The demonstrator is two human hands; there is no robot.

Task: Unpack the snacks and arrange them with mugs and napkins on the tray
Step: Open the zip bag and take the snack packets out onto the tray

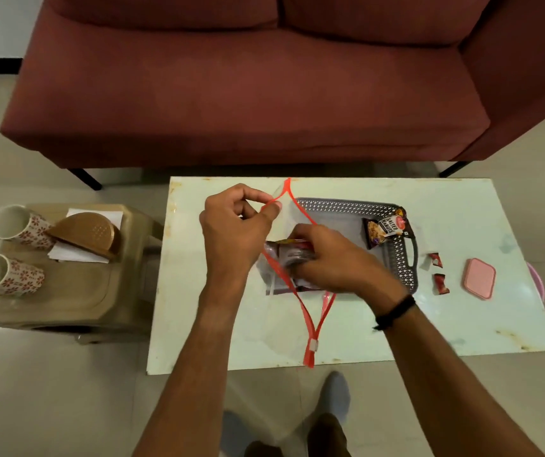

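Observation:
A clear zip bag with an orange-red zipper rim lies open over the white table, partly above the grey perforated tray. My left hand pinches the far side of the rim and holds the mouth apart. My right hand reaches into the bag and grips a silver and red snack packet. A salted peanuts packet lies in the tray's far right corner. Two floral mugs lie on their sides on a beige stool, beside white napkins under a brown holder.
Two small red candies and a pink lidded box lie on the table right of the tray. A maroon sofa stands behind the table. The beige stool is on the left. My socked feet show below the table's near edge.

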